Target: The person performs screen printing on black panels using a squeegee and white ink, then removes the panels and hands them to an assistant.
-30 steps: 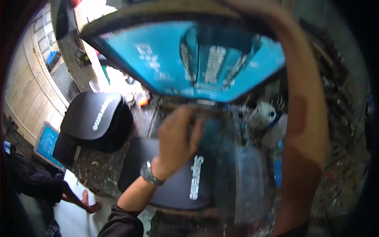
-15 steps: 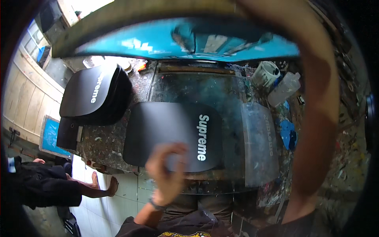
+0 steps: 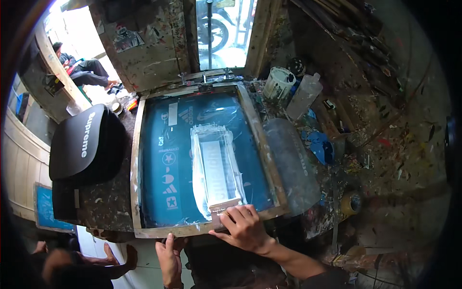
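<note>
A wooden screen-printing frame (image 3: 187, 230) with teal mesh (image 3: 154, 192) lies flat on the worktable. White ink (image 3: 198, 188) makes a long smeared patch down the mesh, around a pale printed strip. Right at the patch's near end, my right hand (image 3: 243, 229) is closed on a squeegee (image 3: 217, 212). My left hand (image 3: 168, 262) grips the frame's near rail, its thumb against the wood and its other fingers mostly hidden below. The black sheet under the frame is covered from sight.
Black sheets with white lettering are stacked (image 3: 103, 139) at the left. At the right are a stained white tub (image 3: 279, 83), a clear bottle (image 3: 305, 96), a translucent sheet (image 3: 293, 168) and a blue blot (image 3: 320, 147). People sit at the far left and near left.
The raised frame has come down flat over the black sheet. My right hand has come down from it onto the squeegee. My left hand has left the sheet for the near rail.
</note>
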Demonstrator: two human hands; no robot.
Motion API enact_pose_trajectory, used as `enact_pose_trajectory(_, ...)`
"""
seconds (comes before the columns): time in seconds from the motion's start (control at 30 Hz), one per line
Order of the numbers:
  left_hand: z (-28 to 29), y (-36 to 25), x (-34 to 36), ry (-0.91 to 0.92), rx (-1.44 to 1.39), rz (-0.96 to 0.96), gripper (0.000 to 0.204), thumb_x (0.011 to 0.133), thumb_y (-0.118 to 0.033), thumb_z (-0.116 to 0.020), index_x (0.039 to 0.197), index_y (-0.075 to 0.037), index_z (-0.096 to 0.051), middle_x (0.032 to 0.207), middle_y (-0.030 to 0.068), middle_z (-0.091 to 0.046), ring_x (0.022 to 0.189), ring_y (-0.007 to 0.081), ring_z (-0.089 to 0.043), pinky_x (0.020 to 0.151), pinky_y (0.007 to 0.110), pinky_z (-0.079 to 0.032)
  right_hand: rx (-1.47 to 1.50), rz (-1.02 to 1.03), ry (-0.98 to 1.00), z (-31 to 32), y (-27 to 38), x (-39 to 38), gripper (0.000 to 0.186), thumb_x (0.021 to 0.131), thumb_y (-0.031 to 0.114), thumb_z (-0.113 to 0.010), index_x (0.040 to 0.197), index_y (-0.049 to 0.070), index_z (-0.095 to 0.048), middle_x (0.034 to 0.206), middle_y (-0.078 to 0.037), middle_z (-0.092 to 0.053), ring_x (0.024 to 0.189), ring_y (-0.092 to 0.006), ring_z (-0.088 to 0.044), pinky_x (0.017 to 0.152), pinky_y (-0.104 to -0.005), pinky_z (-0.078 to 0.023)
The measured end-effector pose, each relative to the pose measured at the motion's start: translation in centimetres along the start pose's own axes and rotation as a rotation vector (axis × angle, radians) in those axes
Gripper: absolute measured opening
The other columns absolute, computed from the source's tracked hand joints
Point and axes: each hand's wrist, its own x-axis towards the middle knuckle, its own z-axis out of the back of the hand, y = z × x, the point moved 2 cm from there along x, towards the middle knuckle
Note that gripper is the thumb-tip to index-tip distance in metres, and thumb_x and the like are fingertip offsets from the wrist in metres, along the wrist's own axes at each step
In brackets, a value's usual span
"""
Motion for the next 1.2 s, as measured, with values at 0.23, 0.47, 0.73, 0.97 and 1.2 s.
enact_pose_trajectory(0.23,0.0,0.3,0.3,-0.010,0.200,0.093,0.034,0.106,-0.022,-0.062,0.102,0.000,-0.036,0.101,0.0238,-0.069,0.085,0.0298,-0.074,0.080,0.043,-0.063,0.094,-0.054,0.098,0.3,-1.4,-1.1,0.049,0.087,0.052,-0.077,0.102,0.007,-0.065,0.106,-0.009,-0.063,0.100,-0.0262,-0.061,0.086,-0.0406,-0.045)
enact_pose_trajectory(0.47,2.7,1.8,0.7,0.049,0.210,0.031,0.035,0.105,-0.031,-0.062,0.109,-0.002,-0.044,0.094,0.0176,-0.070,0.082,0.0260,-0.072,0.076,0.040,-0.061,-0.423,-0.816,0.004,6.4,-16.7,-6.8,0.077,0.095,0.056,-0.067,0.142,-0.003,-0.050,0.141,-0.027,-0.054,0.128,-0.0457,-0.054,0.110,-0.0543,-0.039)
enact_pose_trajectory(0.73,2.7,2.1,1.5,0.007,0.210,0.019,0.033,0.105,-0.032,-0.063,0.108,-0.004,-0.044,0.093,0.0173,-0.070,0.079,0.0248,-0.071,0.074,0.039,-0.060,-0.047,-1.102,0.047,6.9,-17.9,-9.2,0.096,0.086,0.043,-0.080,0.156,-0.002,-0.032,0.147,-0.034,-0.050,0.136,-0.0488,-0.051,0.114,-0.0505,-0.038)
enact_pose_trajectory(0.97,1.8,2.1,1.5,0.083,0.256,0.032,0.035,0.106,-0.032,-0.060,0.105,0.000,-0.045,0.088,0.0178,-0.070,0.075,0.0255,-0.071,0.068,0.039,-0.060,0.027,-1.036,-0.100,12.0,-21.5,-11.1,0.087,0.082,0.027,-0.086,0.151,-0.002,-0.042,0.143,-0.029,-0.056,0.134,-0.0400,-0.055,0.107,-0.0454,-0.047)
enact_pose_trajectory(1.2,3.2,0.9,1.9,0.117,0.460,0.252,0.042,0.106,-0.031,-0.061,0.106,0.003,-0.038,0.082,0.0222,-0.069,0.063,0.0260,-0.071,0.059,0.034,-0.059,0.621,-1.183,0.012,12.5,-24.1,-14.9,0.071,0.093,0.026,-0.079,0.148,-0.004,-0.047,0.138,-0.017,-0.061,0.126,-0.0230,-0.058,0.103,-0.0373,-0.048)
